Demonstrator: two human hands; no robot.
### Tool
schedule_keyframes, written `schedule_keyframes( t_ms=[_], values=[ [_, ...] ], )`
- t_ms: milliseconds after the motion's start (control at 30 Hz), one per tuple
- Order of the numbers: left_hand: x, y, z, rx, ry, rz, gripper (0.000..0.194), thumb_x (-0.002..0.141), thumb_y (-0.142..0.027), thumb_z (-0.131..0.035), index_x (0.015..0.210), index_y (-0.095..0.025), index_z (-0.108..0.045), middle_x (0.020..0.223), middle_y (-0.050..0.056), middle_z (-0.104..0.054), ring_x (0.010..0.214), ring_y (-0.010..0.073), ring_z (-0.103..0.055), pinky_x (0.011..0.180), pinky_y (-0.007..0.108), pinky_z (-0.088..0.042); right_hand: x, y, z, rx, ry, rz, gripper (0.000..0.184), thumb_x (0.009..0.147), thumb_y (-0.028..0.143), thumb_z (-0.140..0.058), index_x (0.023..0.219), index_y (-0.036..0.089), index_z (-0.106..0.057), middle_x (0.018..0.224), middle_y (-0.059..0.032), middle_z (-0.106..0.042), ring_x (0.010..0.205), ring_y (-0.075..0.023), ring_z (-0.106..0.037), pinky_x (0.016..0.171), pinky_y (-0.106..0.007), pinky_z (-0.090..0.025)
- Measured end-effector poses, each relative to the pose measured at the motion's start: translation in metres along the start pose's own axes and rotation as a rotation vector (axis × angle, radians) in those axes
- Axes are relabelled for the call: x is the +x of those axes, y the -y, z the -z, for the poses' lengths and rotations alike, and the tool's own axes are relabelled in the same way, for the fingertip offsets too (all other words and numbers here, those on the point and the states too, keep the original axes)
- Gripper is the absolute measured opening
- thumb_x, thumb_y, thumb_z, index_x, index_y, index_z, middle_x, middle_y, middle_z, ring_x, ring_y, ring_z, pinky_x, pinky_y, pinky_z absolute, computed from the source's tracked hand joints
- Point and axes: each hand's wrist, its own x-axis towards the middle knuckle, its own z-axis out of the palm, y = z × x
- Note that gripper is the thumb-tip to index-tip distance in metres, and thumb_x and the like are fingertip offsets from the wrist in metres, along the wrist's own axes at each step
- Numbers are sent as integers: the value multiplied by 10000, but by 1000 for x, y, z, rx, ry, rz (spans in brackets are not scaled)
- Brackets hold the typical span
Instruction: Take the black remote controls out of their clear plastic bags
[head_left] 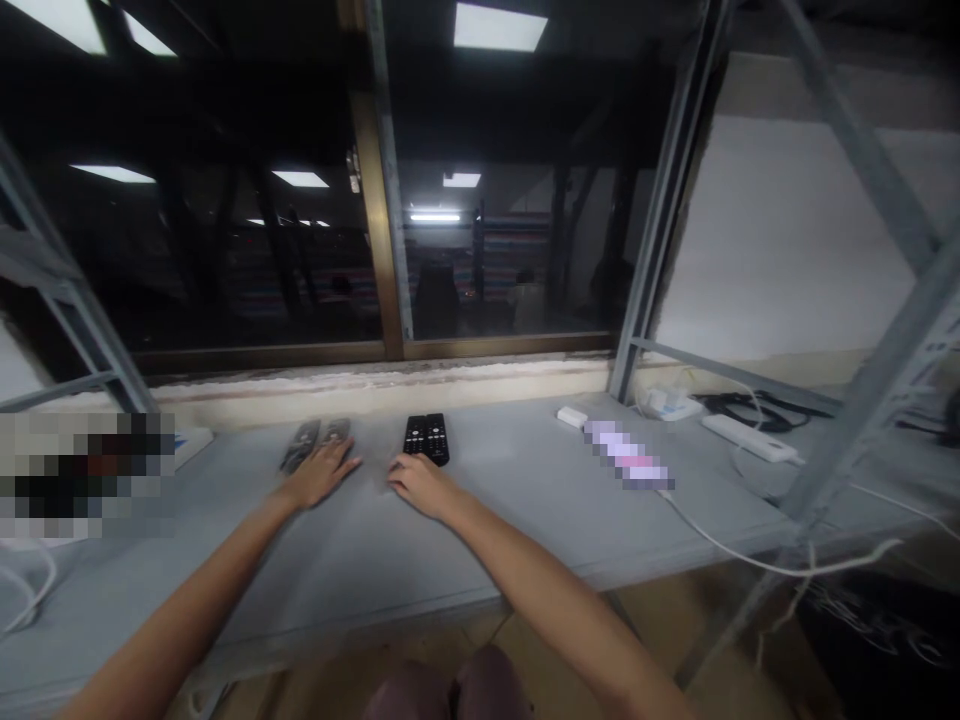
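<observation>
Two dark remote controls [306, 440] lie side by side at the left, smeared by motion. My left hand [319, 475] rests over their near ends with its fingers spread apart. To the right, two black remote controls [425, 438] with pale buttons lie flat and close together. At their near end is my right hand [424, 485], fingers curled inward. What is under those fingers, if anything, is hidden. Between the two pairs there is a hazy patch that I cannot make out clearly.
The grey shelf [525, 500] has metal uprights [649, 260] at both sides and a window behind. On the right lie a blurred-out phone-like item [628, 455], a white adapter [571, 417], a power strip [750, 438] and cables. A pixelated object [82, 475] stands at the left.
</observation>
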Motion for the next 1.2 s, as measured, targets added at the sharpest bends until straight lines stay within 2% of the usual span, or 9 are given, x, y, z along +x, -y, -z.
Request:
schedule_keyframes(
  t_ms=[100, 233, 367, 467, 567, 700, 800, 1067, 1200],
  values=[
    [-13, 8, -5, -6, 33, 61, 630, 893, -472, -278, 1399, -110, -380, 1452, 152, -375, 1360, 252, -308, 1105, 438, -196, -1, 2, 1, 58, -45, -80, 142, 844, 99, -558, 848, 154, -689, 945, -61, -640, 932, -166, -593, 866, -279, -414],
    [-31, 7, 3, -68, 11, 92, 552, 909, -463, -298, 1354, -173, -450, 1423, 130, -427, 1348, 245, -327, 1111, 488, -119, -1, -2, 2, 267, -267, -255, 160, 762, 37, -562, 715, 177, -624, 804, -21, -611, 770, -146, -568, 731, -254, -424],
    [-29, -10, 18, -215, -183, 177, 430, 908, -451, -334, 985, -210, -682, 1187, 102, -628, 1200, 252, -485, 1065, 435, -249, -1, -13, 6, 406, -531, -436, 157, 761, 154, -543, 622, 205, -490, 635, 25, -513, 615, -140, -487, 609, -244, -381],
    [-15, -35, 23, -614, -168, 223, 555, 913, -489, -293, 661, -170, -671, 788, 134, -680, 861, 241, -628, 888, 354, -415, -6, -19, 14, 443, -705, -539, 119, 801, 286, -508, 712, 215, -474, 611, 40, -467, 567, -141, -449, 569, -248, -368],
    [3, -70, 21, -1194, -29, 265, 583, 917, -549, -251, 848, -142, -661, 745, 113, -668, 714, 190, -616, 725, 314, -457, -12, -18, 23, 387, -784, -410, 86, 834, 282, -459, 779, 216, -455, 723, 9, -503, 631, -147, -483, 616, -265, -404],
    [27, -109, 12, -1762, 207, 50, 554, 873, -632, -336, 951, -152, -599, 903, 107, -672, 817, 174, -623, 768, 295, -460, -20, -14, 26, 197, -717, -146, 89, 852, 211, -439, 764, 224, -451, 849, -46, -555, 759, -168, -537, 664, -281, -434],
    [39, -120, 5, -1997, 259, -40, 551, 841, -674, -359, 930, -168, -559, 986, 117, -656, 841, 193, -625, 738, 314, -470, -25, -16, 22, 90, -633, -90, 97, 834, 167, -444, 764, 227, -474, 852, -54, -566, 739, -168, -555, 609, -267, -437],
    [32, -119, -4, -2203, 23, 60, 303, 777, -425, -656, 920, -177, -560, 1010, 98, -642, 905, 199, -603, 767, 322, -456, -27, -15, 14, -18, -564, -89, 134, 823, 110, -412, 770, 222, -461, 790, -31, -508, 678, -157, -519, 565, -243, -421],
    [26, -120, -3, -2227, 93, 165, 260, 856, -372, -538, 880, -127, -623, 823, 76, -648, 719, 158, -593, 703, 284, -452, -22, -10, 14, -104, -527, -101, 156, 844, 101, -395, 784, 219, -478, 776, -25, -501, 670, -153, -522, 559, -234, -403]
  ],
)
